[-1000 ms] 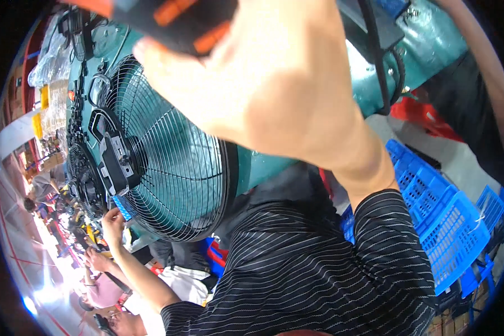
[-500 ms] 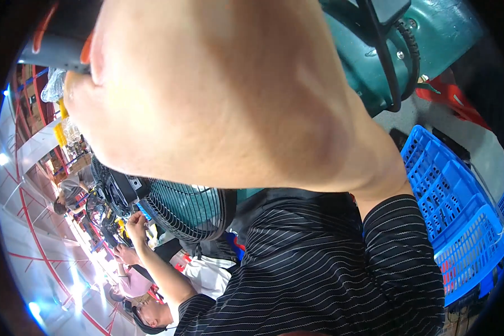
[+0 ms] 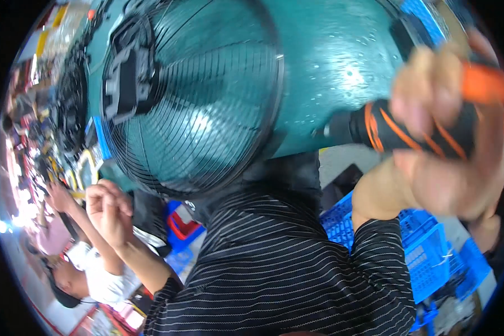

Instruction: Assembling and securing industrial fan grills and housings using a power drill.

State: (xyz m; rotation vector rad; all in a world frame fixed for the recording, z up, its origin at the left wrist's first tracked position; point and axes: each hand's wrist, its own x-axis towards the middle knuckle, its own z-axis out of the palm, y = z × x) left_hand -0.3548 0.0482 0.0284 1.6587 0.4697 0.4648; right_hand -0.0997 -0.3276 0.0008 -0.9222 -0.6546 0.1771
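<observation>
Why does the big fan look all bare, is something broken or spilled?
Nothing looks broken or spilled. The fan lies on the teal table, its black wire grille facing up. The right hand grips a black and orange power screwdriver beside it. The left hand is curled near the fan's lower rim.

Right hand [image 3: 453, 140] and power screwdriver [image 3: 397, 131] blurred

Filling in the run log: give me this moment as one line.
right hand: grips black-and-orange power screwdriver, tip toward teal bench | left hand: loosely closed beside fan grille | blue crate below
</observation>
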